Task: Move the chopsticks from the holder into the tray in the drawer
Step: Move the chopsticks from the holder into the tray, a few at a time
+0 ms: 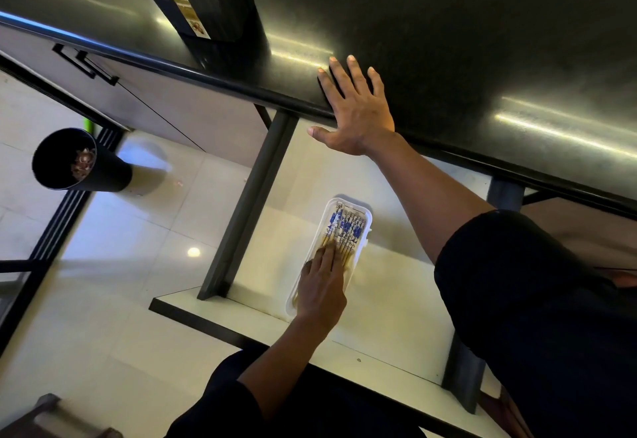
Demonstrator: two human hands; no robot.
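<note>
Big glossy black counter takes up most of the view, smooth with streaky light reflections and a rounded front edge. Under it the drawer is pulled out, flat pale bottom with dark sides. Right hand lies flat on the counter edge, fingers spread, holding nothing. Left hand is down in the drawer, fingers pressed flat on the chopsticks, which lie side by side in a white rounded plastic tray, blue-and-white patterned ends. The dark ribbed holder stands on the counter; its label has red marks I can't read.
</note>
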